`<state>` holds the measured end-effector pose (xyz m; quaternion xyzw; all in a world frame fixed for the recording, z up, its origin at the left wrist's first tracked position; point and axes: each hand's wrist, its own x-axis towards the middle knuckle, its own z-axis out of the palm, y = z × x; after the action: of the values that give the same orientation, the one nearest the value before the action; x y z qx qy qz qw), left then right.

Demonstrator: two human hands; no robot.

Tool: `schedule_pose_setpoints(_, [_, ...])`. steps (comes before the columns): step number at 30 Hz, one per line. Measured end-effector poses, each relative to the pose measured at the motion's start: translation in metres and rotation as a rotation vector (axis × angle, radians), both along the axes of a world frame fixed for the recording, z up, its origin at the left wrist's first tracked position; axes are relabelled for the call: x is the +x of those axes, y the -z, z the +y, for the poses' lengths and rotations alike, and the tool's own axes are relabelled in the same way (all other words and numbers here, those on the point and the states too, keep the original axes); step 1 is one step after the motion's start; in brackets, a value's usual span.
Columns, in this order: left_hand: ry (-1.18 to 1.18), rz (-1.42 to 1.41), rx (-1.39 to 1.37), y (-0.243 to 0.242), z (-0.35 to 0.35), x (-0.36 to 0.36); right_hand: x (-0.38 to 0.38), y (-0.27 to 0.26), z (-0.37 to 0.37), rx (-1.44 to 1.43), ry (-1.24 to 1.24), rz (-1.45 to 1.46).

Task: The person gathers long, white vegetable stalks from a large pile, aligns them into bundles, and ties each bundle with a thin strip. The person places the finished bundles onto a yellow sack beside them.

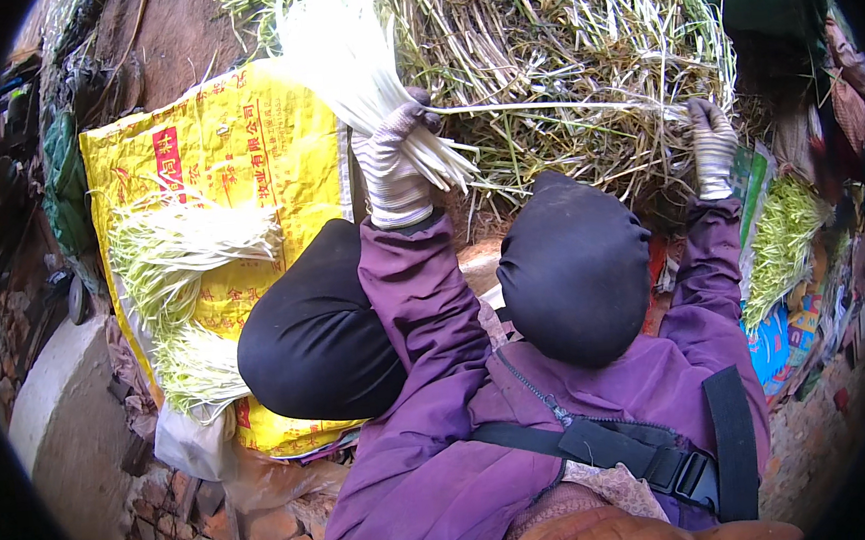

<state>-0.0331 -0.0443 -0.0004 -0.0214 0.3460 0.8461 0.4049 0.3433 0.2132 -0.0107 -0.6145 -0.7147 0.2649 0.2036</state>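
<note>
My left hand (397, 159), in a striped knit glove, grips a thick bunch of long pale stalks (346, 58), which look like blanched chives. Their cut ends stick out below my fist, and their upper part is washed out by bright light. A single thin pale strand (534, 104) runs nearly level from beside that fist across to my right hand (712, 134). The gloved fingers there pinch its far end. Behind the strand lies a wide heap of dry, tangled stalks (575, 49) mixed with greener blades.
On my left, a yellow printed woven sack (305, 173) bears two bundles of pale green stalks (194, 245). More green stalks (784, 245) lie at the right. My bent knees (575, 267) rise between my arms. Broken bricks (270, 530) and a concrete block (65, 401) are at the lower left.
</note>
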Motion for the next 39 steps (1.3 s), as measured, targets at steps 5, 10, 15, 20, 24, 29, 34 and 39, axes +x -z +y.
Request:
schedule_pose_setpoints(5, [-0.029, -0.019, -0.01, -0.009, 0.0, 0.0, 0.018, -0.021, 0.031, 0.145, -0.18, -0.686])
schedule_pose_setpoints(10, [-0.035, -0.008, -0.058, 0.003, 0.005, 0.002, -0.136, -0.073, -0.064, -0.055, -0.624, 0.278])
schedule_pose_setpoints(15, [-0.024, -0.061, -0.049, 0.003, 0.01, 0.005, -0.207, 0.0, -0.112, -0.582, -0.949, 0.372])
schedule_pose_setpoints(20, [-0.124, -0.055, -0.061, -0.003, -0.002, -0.003, -0.151, -0.01, -0.097, -0.415, -0.965, 0.12])
schedule_pose_setpoints(24, [-0.162, -0.041, -0.052, 0.003, 0.0, -0.006, -0.112, -0.072, -0.077, -0.777, -0.526, 0.433])
schedule_pose_setpoints(29, [-0.056, 0.03, -0.071, -0.009, 0.024, 0.014, -0.161, -0.097, -0.087, -0.771, -0.416, 0.503])
schedule_pose_setpoints(34, [0.113, 0.096, -0.173, -0.008, 0.031, 0.04, -0.214, -0.054, -0.115, -0.482, -0.896, 0.322])
schedule_pose_setpoints(39, [0.089, -0.147, -0.07, -0.022, 0.029, 0.036, -0.217, -0.047, -0.096, -0.817, -0.903, 0.258])
